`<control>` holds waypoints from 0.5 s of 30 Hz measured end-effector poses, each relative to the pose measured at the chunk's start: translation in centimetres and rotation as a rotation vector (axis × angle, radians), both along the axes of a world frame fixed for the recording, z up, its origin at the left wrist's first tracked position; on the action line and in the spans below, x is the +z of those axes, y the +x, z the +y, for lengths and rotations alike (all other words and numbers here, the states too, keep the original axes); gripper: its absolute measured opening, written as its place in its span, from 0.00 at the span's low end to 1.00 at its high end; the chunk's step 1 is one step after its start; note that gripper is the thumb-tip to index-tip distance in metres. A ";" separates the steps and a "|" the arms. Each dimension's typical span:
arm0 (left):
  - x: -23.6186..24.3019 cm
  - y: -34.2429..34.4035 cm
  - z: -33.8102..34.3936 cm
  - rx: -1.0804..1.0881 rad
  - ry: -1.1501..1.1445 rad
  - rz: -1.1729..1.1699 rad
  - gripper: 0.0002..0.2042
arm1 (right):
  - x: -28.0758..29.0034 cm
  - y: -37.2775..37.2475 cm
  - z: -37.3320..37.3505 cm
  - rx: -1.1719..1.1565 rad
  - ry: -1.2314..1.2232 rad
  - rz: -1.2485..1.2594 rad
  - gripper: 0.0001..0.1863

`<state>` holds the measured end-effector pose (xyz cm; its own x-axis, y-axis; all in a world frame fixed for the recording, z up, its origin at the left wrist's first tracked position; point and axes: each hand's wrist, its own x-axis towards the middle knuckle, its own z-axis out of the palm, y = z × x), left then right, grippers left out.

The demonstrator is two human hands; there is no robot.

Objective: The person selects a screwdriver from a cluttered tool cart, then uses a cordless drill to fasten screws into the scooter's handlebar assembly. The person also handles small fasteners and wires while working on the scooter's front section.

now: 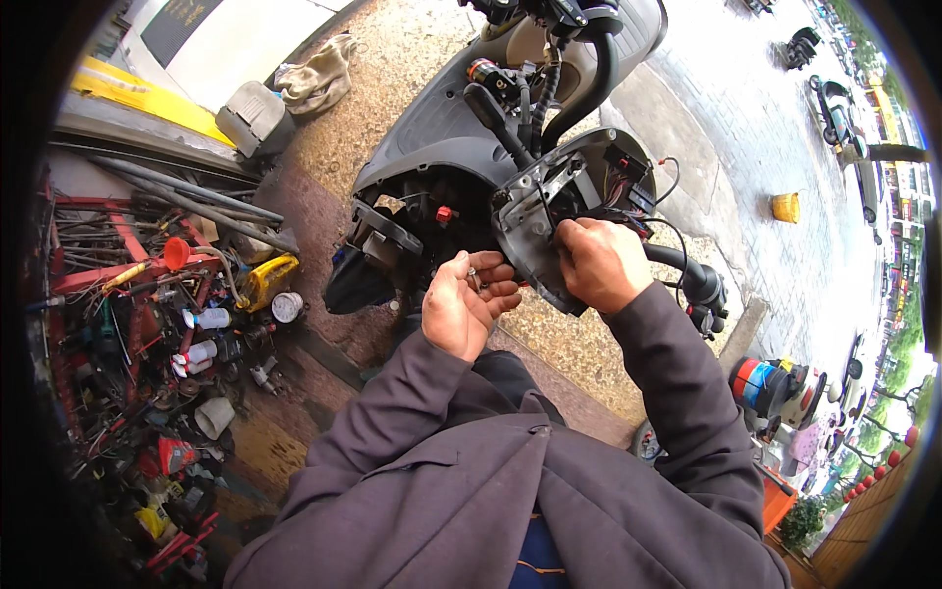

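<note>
My left hand (461, 306) is turned palm up with its fingers curled, close to the lower edge of a grey panel (520, 224). A small shiny metal piece shows at its fingers, too small to name. My right hand (606, 263) is closed over the right side of this panel, thumb and fingers bent around its edge. Wires and a dark connector block (640, 187) show on the panel's inner side. It sits below the handlebar (601, 83) of a partly dismantled grey scooter (422, 147). Within the scooter's open front, a red part (444, 214) is visible.
At the left stands a red metal rack (128, 236) crowded with tools and bottles. Beside it are a yellow jug (267, 280) and a white cup (287, 307). A grey box (255, 118) and a rag (319, 74) lie farther off. A yellow bucket (784, 207) stands on the pavement.
</note>
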<state>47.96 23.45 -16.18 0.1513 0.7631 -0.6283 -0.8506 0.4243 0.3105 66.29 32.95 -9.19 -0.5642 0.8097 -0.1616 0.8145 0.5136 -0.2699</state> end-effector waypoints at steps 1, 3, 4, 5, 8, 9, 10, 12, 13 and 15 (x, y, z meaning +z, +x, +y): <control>0.2 -0.1 0.0 0.006 0.017 -0.013 0.23 | 0.0 0.0 0.0 -0.002 0.004 -0.007 0.05; 0.7 -0.3 0.0 0.016 0.030 -0.028 0.21 | 0.0 0.0 0.0 -0.005 0.006 0.000 0.05; 1.1 -0.3 0.0 0.013 0.054 -0.029 0.21 | -0.1 0.0 0.0 -0.007 0.005 0.003 0.05; 1.4 -0.4 0.0 0.011 0.060 -0.018 0.20 | -0.1 0.0 0.0 -0.006 0.012 0.010 0.05; 2.5 -0.4 0.1 0.003 0.094 0.010 0.19 | -0.2 0.2 -0.1 -0.006 0.019 0.022 0.05; 2.8 -0.3 0.2 0.003 0.094 0.028 0.19 | -0.2 0.2 -0.1 -0.007 0.016 0.022 0.05; 3.1 -0.3 0.2 -0.011 0.114 0.049 0.18 | -0.3 0.3 -0.1 -0.004 0.016 0.028 0.05; 3.6 0.0 0.4 -0.031 0.129 0.109 0.16 | -0.3 0.3 -0.1 -0.009 0.007 0.023 0.06; 3.7 0.0 0.5 -0.061 0.135 0.136 0.15 | -0.3 0.3 -0.1 -0.009 0.003 0.024 0.06; 3.9 0.2 0.6 -0.098 0.156 0.183 0.12 | -0.2 0.3 0.0 -0.018 -0.009 0.032 0.05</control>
